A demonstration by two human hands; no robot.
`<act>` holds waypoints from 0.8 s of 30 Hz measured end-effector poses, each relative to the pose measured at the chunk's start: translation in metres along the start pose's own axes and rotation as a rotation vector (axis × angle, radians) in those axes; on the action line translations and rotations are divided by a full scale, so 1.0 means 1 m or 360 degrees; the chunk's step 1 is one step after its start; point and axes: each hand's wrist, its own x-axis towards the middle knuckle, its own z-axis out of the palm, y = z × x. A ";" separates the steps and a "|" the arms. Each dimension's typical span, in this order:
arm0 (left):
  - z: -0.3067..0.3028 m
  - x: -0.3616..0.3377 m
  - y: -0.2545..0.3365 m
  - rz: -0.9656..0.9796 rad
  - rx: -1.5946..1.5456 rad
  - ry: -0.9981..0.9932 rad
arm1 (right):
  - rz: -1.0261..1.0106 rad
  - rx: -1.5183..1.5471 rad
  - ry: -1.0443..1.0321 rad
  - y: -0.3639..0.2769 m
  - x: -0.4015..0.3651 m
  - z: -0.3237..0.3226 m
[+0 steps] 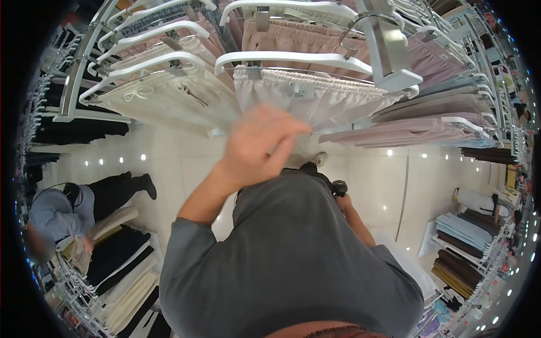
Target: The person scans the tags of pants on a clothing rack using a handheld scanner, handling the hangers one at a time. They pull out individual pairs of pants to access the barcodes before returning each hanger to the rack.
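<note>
The left hand point(262, 143) is raised against the white trousers point(315, 104), which hang from a white hanger point(293, 59) at its 12 o'clock. Its fingers point(282, 127) are bent and blurred, so I cannot tell whether they pinch the cloth. The right hand point(345, 201), at 4 o'clock beside the grey shirt point(293, 253), has its fingers closed round a small dark object point(338, 186) (the hand is mostly hidden by the torso). At 8 o'clock another person point(62, 211) bends over folded clothes point(121, 265).
</note>
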 end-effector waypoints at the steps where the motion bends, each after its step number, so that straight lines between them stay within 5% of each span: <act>1: -0.012 0.022 0.003 0.0112 0.0159 0.0119 | -0.0079 -0.0088 0.0039 -0.001 0.000 0.000; 6: -0.040 0.106 -0.006 0.0358 0.0575 0.0040 | -0.0231 -0.0387 0.0180 -0.017 0.034 -0.005; 12: -0.034 0.147 -0.004 -0.0474 0.0289 -0.1048 | -0.0292 -0.0295 -0.0014 -0.049 0.050 -0.021; 13: -0.030 0.145 -0.010 -0.0299 0.0363 -0.0996 | -0.0311 -0.0245 -0.0029 -0.038 0.071 -0.018; 20: -0.042 0.141 0.020 -0.0314 0.0423 -0.1061 | -0.0309 -0.0298 -0.0037 -0.035 0.066 -0.002; 24: -0.063 0.131 0.038 -0.0748 0.0301 -0.1171 | -0.0303 -0.0308 -0.0008 -0.031 0.049 0.009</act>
